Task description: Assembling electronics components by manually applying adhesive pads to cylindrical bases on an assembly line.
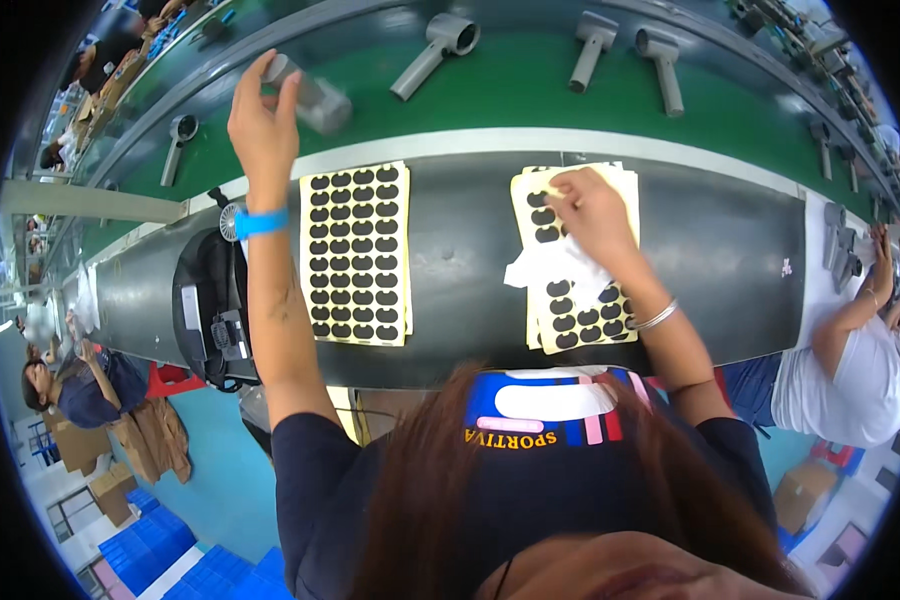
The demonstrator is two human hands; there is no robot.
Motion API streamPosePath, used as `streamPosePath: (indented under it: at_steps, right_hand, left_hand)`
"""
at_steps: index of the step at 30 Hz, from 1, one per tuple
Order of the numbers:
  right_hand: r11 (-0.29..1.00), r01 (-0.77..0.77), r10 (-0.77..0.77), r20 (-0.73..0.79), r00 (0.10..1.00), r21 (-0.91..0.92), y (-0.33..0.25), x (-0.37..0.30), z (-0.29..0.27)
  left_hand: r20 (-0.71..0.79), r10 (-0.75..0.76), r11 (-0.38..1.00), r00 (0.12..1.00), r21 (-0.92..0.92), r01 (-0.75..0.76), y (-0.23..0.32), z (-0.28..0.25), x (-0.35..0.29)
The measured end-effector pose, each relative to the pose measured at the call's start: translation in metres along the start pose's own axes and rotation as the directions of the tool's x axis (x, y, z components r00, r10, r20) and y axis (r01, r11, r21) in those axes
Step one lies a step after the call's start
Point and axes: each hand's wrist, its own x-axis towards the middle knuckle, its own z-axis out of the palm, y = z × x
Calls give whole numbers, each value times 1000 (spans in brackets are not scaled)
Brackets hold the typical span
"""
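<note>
My left hand [265, 130], with a blue band at the wrist, reaches over the green conveyor belt [360, 110]. Its thumb and fingers close around one end of a grey tubular housing [320, 105], which is smeared by motion. My right hand [600, 220] is over the right stack of yellowish sticker sheets [625, 185], fingertips pinched together by the black stickers at its upper left. Whatever lies in that pinch is too small to make out. A crumpled white tissue [575, 268] sits under this hand, covering part of the sheet.
Another sticker sheet stack [355, 255] lies left on the dark table [460, 230]. Beside it is a black bag [210, 300] with a small fan [232, 222]. Grey handled housings [440, 50] rest along the belt. A co-worker [850, 350] sits at the right.
</note>
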Motion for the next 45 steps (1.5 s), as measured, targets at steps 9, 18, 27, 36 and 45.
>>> streamPosePath:
  at_steps: [9, 18, 27, 36, 45]
  right_hand:
    - [999, 8, -13, -113, 994, -49, -13, -11, 16]
    - [885, -118, 102, 59, 993, 451, 13, -7, 2]
    - [871, 43, 1, -88, 996, 489, -56, -23, -66]
    - [784, 169, -137, -99, 986, 597, -103, -53, -81]
    - [805, 11, -43, 39, 998, 593, -105, -50, -72]
  left_hand:
    - [294, 145, 903, 945, -430, -5, 121, -34, -98]
    - [384, 51, 778, 922, -595, 204, 143, -7, -122]
    - [475, 30, 646, 879, -680, 346, 148, -14, -138]
    - [588, 62, 502, 807, -717, 484, 166, -19, -146]
    - [666, 41, 213, 745, -734, 645, 164, -17, -157]
